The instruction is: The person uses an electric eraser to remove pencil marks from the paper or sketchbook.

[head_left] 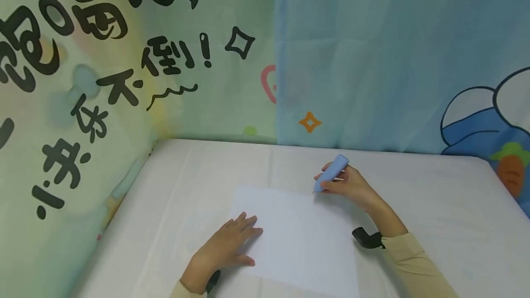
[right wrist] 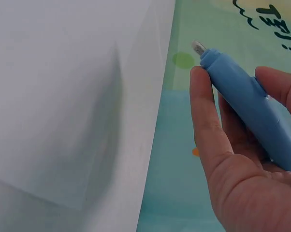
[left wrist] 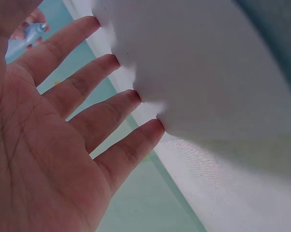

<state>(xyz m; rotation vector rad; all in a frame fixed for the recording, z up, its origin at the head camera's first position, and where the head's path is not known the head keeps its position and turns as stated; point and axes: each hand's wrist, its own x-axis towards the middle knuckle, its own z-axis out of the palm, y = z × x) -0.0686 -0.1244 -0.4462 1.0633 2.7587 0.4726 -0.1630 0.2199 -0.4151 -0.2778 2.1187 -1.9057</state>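
Note:
A sheet of white paper (head_left: pixel 298 238) lies flat on the table. My left hand (head_left: pixel 227 245) rests on its left side with fingers spread, and in the left wrist view the fingertips (left wrist: pixel 154 126) touch the paper. Above the paper's far right corner, my right hand (head_left: pixel 348 185) holds a light blue electric eraser (right wrist: pixel 252 106). The thumb lies at a raised button on its side, and the other fingers wrap round the body from beneath. A small greyish tip (right wrist: pixel 198 47) sticks out of its narrow end. In the head view the eraser slants, tip end down toward the paper.
The table (head_left: pixel 198 174) has a white cover. Behind it hangs a light blue curtain (head_left: pixel 364 59) with cartoon drawings, and a green one (head_left: pixel 223 100) with black lettering is at the left. A black strap piece (head_left: pixel 367 238) shows at the right wrist.

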